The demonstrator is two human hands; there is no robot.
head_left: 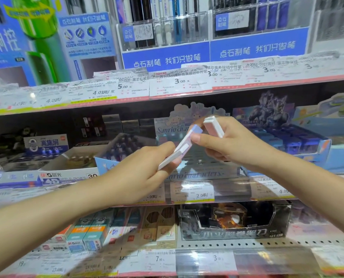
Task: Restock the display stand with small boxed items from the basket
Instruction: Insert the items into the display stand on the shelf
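My left hand [145, 173] pinches a slim white-and-lilac boxed item [180, 148] that tilts up toward the right. My right hand [233, 143] grips a second small pink-and-white boxed item [214, 126], and its thumb touches the upper end of the first box. Both hands hover in front of the cartoon-character display stand [199, 169] on the middle shelf. The stand's inside looks largely bare. The basket is out of view.
A white eraser carton [74, 159] stands left of the stand and a blue display box [299, 141] to its right. Pen racks [165, 33] fill the upper shelf. Boxed goods [235, 221] line the lower shelf. Price labels [193, 191] run along the shelf edges.
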